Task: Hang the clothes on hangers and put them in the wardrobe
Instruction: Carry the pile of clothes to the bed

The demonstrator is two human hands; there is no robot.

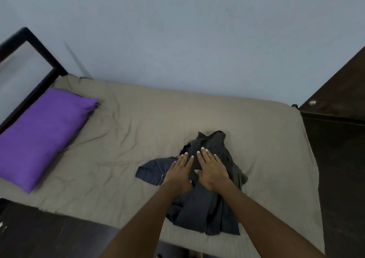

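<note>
Lower centre of frame: left hand [180, 174] and right hand [212, 172] laid flat, fingers spread, side by side on a dark clothes pile [205, 208]. Heaped on the grey-brown bed [122, 139], long axis running near to far, collar end away. Left: purple pillow [39, 137]. Far right: dark wardrobe [339, 119].
</note>
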